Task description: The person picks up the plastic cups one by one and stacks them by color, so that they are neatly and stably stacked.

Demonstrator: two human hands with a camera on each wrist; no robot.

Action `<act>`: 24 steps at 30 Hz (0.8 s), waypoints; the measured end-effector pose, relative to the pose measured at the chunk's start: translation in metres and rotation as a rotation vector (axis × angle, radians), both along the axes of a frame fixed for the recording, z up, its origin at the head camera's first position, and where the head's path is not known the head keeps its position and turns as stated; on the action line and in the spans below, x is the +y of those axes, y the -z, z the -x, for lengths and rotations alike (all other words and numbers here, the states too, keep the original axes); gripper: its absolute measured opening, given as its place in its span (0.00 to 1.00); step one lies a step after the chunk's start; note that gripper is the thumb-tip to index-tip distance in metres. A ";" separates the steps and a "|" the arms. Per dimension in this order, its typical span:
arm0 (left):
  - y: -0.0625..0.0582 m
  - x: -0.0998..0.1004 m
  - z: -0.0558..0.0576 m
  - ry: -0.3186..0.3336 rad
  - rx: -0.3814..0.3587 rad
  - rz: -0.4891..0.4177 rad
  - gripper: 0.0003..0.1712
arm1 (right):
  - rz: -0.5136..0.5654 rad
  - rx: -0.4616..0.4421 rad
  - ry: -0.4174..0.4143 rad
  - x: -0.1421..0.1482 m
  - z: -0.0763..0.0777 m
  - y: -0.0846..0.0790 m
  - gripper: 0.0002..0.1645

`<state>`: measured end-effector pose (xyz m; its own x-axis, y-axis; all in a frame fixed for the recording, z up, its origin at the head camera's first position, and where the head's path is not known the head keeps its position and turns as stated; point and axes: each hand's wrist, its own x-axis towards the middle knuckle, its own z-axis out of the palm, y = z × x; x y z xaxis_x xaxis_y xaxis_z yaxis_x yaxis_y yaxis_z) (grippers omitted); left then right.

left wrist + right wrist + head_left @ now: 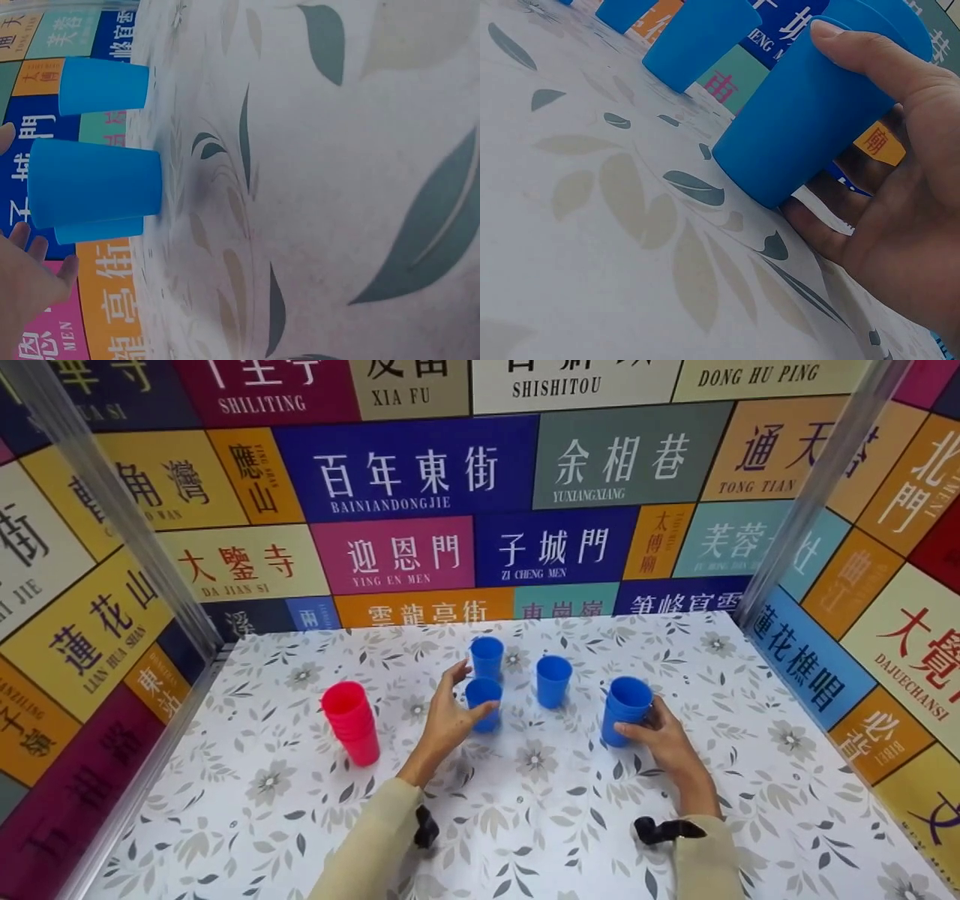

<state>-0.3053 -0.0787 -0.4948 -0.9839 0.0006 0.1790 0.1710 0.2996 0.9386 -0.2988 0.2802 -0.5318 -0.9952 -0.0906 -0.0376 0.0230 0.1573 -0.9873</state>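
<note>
My right hand (667, 737) grips a short stack of blue cups (624, 720) on the right, one nested in another. In the right wrist view the thumb lies across the stack (802, 112) near its upper rim, with fingers behind. My left hand (448, 718) is spread beside the front blue cup (482, 718), its thumb overlapping that cup in the head view. The left wrist view shows the fingers loosely extended by the cup (94, 180); contact is hard to tell. Behind stands another blue cup (487, 654), and a single blue cup (553, 682) stands between the hands.
A stack of red cups (352, 727) stands upright left of my left hand. The table (525, 840) has a floral cover. A wall of coloured name signs (405, 472) rises behind it, with clear upright strips (810, 487) at the back corners.
</note>
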 end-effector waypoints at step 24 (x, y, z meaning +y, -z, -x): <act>0.017 0.006 0.012 -0.018 -0.094 -0.009 0.50 | -0.019 -0.006 -0.006 0.000 -0.001 -0.002 0.54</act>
<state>-0.3172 -0.0728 -0.5120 -0.9962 -0.0185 0.0856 0.0764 0.2930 0.9530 -0.2973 0.2800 -0.5300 -0.9944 -0.0961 -0.0451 0.0276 0.1766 -0.9839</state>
